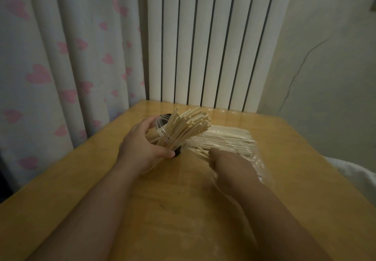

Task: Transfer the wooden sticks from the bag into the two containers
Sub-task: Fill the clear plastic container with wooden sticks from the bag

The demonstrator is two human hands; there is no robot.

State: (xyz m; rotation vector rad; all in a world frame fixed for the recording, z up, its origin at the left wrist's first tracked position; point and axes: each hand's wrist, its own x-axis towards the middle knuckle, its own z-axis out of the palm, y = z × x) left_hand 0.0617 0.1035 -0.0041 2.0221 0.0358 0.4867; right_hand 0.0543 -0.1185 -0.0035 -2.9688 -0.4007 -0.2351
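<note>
Radiator (203,47) and heart-print curtain (61,57) back the table (203,210); left hand (140,149) curls round the tilted container (162,130) of sticks (189,124), right hand (232,167) digs into the bag (234,138), grip hidden.

Dim, warm indoor light; faint glare along the far edge of the table (213,110). Soft, grainy picture, wide-angle bending at the edges, near arms dark.
</note>
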